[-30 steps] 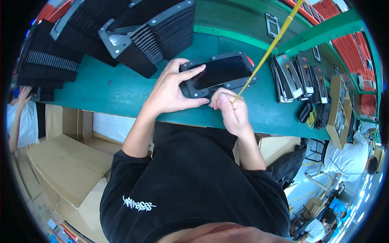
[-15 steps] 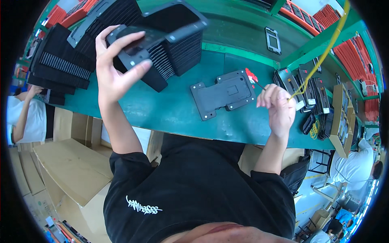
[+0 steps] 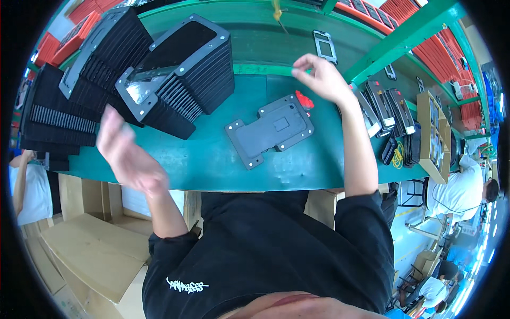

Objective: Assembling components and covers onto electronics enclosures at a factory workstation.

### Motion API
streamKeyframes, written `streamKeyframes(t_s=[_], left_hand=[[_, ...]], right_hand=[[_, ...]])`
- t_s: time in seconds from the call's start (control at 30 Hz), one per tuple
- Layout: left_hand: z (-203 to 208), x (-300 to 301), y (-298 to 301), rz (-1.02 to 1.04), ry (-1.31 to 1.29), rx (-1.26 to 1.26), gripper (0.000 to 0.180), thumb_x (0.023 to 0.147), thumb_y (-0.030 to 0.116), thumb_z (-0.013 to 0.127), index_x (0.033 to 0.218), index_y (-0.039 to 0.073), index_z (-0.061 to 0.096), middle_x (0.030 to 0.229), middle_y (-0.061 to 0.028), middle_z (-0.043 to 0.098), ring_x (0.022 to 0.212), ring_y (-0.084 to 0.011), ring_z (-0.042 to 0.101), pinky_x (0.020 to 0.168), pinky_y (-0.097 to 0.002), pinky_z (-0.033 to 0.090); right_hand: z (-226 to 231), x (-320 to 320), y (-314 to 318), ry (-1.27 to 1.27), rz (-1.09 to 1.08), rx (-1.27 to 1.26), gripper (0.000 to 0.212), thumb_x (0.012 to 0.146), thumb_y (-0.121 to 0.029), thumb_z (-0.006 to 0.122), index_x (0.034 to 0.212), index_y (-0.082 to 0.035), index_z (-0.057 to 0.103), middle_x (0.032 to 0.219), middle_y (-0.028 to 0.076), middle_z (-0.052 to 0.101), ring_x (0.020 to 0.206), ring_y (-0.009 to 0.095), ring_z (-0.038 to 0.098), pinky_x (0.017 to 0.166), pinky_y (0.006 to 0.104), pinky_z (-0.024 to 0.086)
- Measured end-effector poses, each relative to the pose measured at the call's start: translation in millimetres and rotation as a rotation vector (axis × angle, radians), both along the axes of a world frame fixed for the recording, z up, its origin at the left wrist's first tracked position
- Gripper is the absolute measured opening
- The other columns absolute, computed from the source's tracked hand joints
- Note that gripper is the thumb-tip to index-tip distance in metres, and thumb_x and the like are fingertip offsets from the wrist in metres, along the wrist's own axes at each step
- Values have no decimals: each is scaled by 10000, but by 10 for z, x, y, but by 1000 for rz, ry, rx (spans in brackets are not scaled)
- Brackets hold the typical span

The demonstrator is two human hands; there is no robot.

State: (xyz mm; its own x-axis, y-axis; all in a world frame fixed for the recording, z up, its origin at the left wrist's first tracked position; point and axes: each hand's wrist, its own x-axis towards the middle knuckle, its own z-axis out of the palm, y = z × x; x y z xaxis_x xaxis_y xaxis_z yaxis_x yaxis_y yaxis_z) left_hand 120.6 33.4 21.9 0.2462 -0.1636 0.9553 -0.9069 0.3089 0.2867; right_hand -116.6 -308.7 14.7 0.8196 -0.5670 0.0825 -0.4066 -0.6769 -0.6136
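A dark grey flat fixture plate (image 3: 271, 129) lies on the green workbench (image 3: 212, 159) in front of me. My left hand (image 3: 125, 154) hovers blurred above the bench's near left edge, fingers spread, holding nothing. Just beyond it stand stacks of black plastic housings (image 3: 175, 80), the top one lying face up. My right hand (image 3: 320, 80) is raised over the back of the bench near a small black frame (image 3: 324, 47), thumb and fingers loosely pinched; I see nothing in it. A small red piece (image 3: 304, 99) sits at the plate's far right corner.
More black parts (image 3: 388, 109) line the right of the bench beside a cardboard box (image 3: 433, 135) and a yellow cable coil (image 3: 398, 156). Red trays (image 3: 414, 26) fill the shelf behind. Cardboard boxes (image 3: 90, 250) stand on the floor at my left. Other people work at the far right and far left.
My left hand set the black housing on the stack and dropped back toward the bench's edge, empty. My right hand rose from beside the plate toward the back of the bench.
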Motion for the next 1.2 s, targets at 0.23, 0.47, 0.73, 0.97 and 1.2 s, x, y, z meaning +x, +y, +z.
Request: streamKeyframes(t_s=[0.23, 0.47, 0.73, 0.97, 1.2], left_hand=[[-385, -750, -135, -314, 235, 818, 862, 653, 420, 929, 1388, 90, 623, 1414, -214, 517, 1303, -418, 519, 1100, -529, 433], [-698, -890, -189, -176, 163, 1041, 1144, 582, 375, 978, 1559, 130, 436, 1534, -201, 383, 1419, -443, 415, 1200, -560, 347], [-679, -870, -234, -216, 185, 1046, 1157, 574, 388, 983, 1559, 120, 438, 1503, -207, 423, 1399, -443, 438, 1200, -534, 355], [-721, -837, -219, -245, 284, 976, 1244, 569, 395, 985, 1584, 45, 357, 1516, -238, 437, 1398, -437, 454, 1165, -504, 391], [-682, -890, -216, -265, 363, 943, 1184, 594, 388, 973, 1574, 101, 375, 1480, -236, 454, 1374, -456, 469, 1205, -570, 336]], right_hand=[[-885, 459, -1460, 295, -574, -341, 504, 933, -450, 649, 1263, -69, 668, 1258, 203, 710, 1126, 410, 681, 989, 484, 539], [-766, 990, -1284, 382, -457, -466, 432, 939, -419, 661, 1231, -102, 701, 1257, 195, 709, 1183, 419, 654, 1017, 505, 525], [-806, 665, -1471, 425, -575, -332, 295, 872, -314, 722, 1044, -78, 761, 1096, 172, 761, 963, 390, 725, 913, 474, 571], [-303, 51, -450, 15, -277, -149, 255, 852, -262, 736, 888, -10, 747, 812, 146, 754, 762, 254, 740, 719, 369, 561], [-246, -286, 1297, 106, -149, -160, 171, 833, -167, 775, 870, -6, 733, 774, 127, 728, 703, 294, 681, 673, 393, 546]])
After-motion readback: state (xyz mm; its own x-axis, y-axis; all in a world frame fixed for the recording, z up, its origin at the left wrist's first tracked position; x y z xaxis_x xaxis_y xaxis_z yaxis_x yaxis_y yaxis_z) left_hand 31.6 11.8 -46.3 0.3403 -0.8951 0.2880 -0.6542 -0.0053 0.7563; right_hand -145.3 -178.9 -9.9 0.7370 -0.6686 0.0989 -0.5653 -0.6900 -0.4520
